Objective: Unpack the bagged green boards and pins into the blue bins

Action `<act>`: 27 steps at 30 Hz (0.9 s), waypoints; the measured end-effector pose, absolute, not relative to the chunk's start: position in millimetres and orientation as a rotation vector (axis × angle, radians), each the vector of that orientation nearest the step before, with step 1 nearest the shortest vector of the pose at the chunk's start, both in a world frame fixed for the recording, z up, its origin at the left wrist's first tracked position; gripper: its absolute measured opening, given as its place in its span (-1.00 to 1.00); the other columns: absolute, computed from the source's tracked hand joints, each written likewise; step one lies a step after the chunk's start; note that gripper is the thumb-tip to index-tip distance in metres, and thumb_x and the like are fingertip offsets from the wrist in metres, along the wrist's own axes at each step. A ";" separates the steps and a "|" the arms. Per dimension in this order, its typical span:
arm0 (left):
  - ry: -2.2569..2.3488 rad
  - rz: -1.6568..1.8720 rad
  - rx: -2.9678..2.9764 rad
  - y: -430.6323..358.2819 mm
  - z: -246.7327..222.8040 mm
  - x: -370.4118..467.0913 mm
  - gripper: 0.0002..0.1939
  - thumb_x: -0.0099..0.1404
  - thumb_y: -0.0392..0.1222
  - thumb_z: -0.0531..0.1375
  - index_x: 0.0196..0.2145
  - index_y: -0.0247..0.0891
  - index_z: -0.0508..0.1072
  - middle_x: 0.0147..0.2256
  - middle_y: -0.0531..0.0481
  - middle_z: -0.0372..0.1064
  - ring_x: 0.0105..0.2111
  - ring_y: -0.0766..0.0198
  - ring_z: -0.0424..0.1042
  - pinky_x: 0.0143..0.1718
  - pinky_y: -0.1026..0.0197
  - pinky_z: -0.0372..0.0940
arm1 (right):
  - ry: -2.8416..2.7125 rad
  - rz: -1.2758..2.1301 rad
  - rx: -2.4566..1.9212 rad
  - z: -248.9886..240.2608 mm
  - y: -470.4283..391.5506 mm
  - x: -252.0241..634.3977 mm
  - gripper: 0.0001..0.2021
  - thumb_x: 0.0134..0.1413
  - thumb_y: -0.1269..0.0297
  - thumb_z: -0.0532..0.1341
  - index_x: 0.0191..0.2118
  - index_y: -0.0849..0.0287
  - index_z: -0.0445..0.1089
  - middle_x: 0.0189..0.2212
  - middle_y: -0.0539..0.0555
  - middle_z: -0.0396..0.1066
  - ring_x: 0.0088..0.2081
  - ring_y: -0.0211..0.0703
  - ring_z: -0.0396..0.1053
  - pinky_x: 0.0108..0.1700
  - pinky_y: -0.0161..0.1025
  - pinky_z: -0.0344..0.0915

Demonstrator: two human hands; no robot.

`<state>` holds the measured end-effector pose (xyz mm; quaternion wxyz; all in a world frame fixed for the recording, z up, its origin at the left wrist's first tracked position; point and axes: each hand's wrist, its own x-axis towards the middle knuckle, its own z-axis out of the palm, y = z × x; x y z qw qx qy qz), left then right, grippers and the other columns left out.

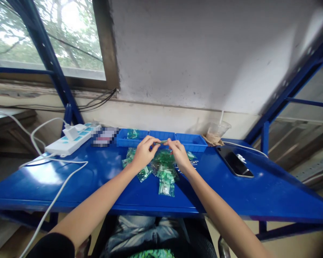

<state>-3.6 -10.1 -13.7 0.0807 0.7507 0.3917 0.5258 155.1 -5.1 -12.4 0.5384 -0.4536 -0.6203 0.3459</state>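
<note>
My left hand (144, 152) and my right hand (179, 151) meet above the middle of the blue table (97, 186). Their fingertips pinch the two ends of a thin green packet (163, 142), seen nearly edge-on. Under and between the hands lies a pile of clear-and-green plastic packets (164, 166) with pale slim pieces inside. One packet (167, 189) sticks out toward the table's front edge, and others (144, 173) lie beneath my left forearm. Several thin shiny sticks (194, 163) are by my right wrist, partly hidden.
Behind the hands stands a blue three-part tray (191, 142), with a green packet (133, 134) in its left compartment. A white power strip (70, 139) and cable are at left. At right lie a phone (235, 163), a small white object (240, 158) and a plastic cup (216, 132) with a straw.
</note>
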 end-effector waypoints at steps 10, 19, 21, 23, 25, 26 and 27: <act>1.160 1.270 1.957 -10.7 -13.9 0.1 -0.70 0.20 0.05 0.12 -0.34 -0.24 0.47 -0.35 -0.05 0.37 -0.32 0.23 0.37 -0.37 0.23 0.28 | -1.499 0.712 -1.015 -11.6 -6.0 156.2 -0.66 0.03 0.03 0.12 -0.35 0.22 0.46 -0.65 -0.04 0.29 -0.61 -0.30 0.12 -0.52 -0.32 0.06; 1.137 1.348 1.406 -3.9 -8.5 -8.7 -0.70 0.15 0.06 0.17 -0.37 -0.26 0.43 -0.51 0.02 0.30 -0.51 0.33 0.30 -0.52 0.32 0.15 | -1.855 0.378 -0.943 -12.0 -18.4 149.6 -0.70 0.07 0.33 0.10 -0.08 0.10 0.43 -0.31 0.09 0.34 -0.33 -0.21 0.30 -0.31 -0.28 0.27; 1.200 1.461 1.666 -6.5 -8.5 -8.4 -0.76 0.19 -0.01 0.14 -0.31 -0.22 0.45 -0.45 0.00 0.33 -0.44 0.29 0.32 -0.44 0.28 0.20 | -1.787 0.468 -0.983 -11.6 -16.1 150.2 -0.74 0.03 0.27 0.15 -0.15 0.10 0.46 -0.23 0.11 0.29 -0.21 -0.17 0.30 -0.27 -0.27 0.29; 1.233 1.516 1.949 -10.3 -8.3 -7.3 -0.79 0.22 -0.08 0.13 -0.25 -0.19 0.47 -0.34 -0.03 0.34 -0.35 0.26 0.32 -0.33 0.24 0.22 | -1.667 0.571 -1.039 -11.4 -12.1 151.8 -0.75 0.03 0.12 0.16 -0.28 0.14 0.48 -0.24 0.11 0.29 -0.17 -0.14 0.29 -0.23 -0.25 0.29; 1.202 1.476 2.178 -14.3 -8.4 -5.7 -0.79 0.25 -0.13 0.10 -0.19 -0.15 0.47 -0.26 -0.06 0.33 -0.29 0.23 0.32 -0.25 0.20 0.23 | -1.521 0.694 -1.086 -11.8 -7.4 153.9 -0.63 0.05 -0.02 0.10 -0.42 0.18 0.46 -0.35 0.09 0.31 -0.24 -0.15 0.30 -0.26 -0.25 0.27; 1.173 1.433 2.259 -15.9 -8.5 -4.8 -0.78 0.26 -0.16 0.08 -0.17 -0.14 0.46 -0.24 -0.07 0.33 -0.26 0.22 0.32 -0.22 0.18 0.22 | -1.462 0.765 -1.098 -12.2 -5.1 154.9 -0.59 0.05 -0.06 0.08 -0.47 0.19 0.44 -0.42 0.07 0.31 -0.31 -0.17 0.29 -0.31 -0.27 0.25; 1.142 1.394 2.320 -17.3 -8.7 -3.9 -0.77 0.27 -0.17 0.07 -0.16 -0.13 0.46 -0.23 -0.08 0.32 -0.23 0.21 0.31 -0.20 0.16 0.22 | -1.419 0.834 -1.102 -12.8 -3.1 155.9 -0.56 0.04 -0.09 0.08 -0.50 0.20 0.42 -0.50 0.04 0.30 -0.39 -0.20 0.27 -0.37 -0.29 0.22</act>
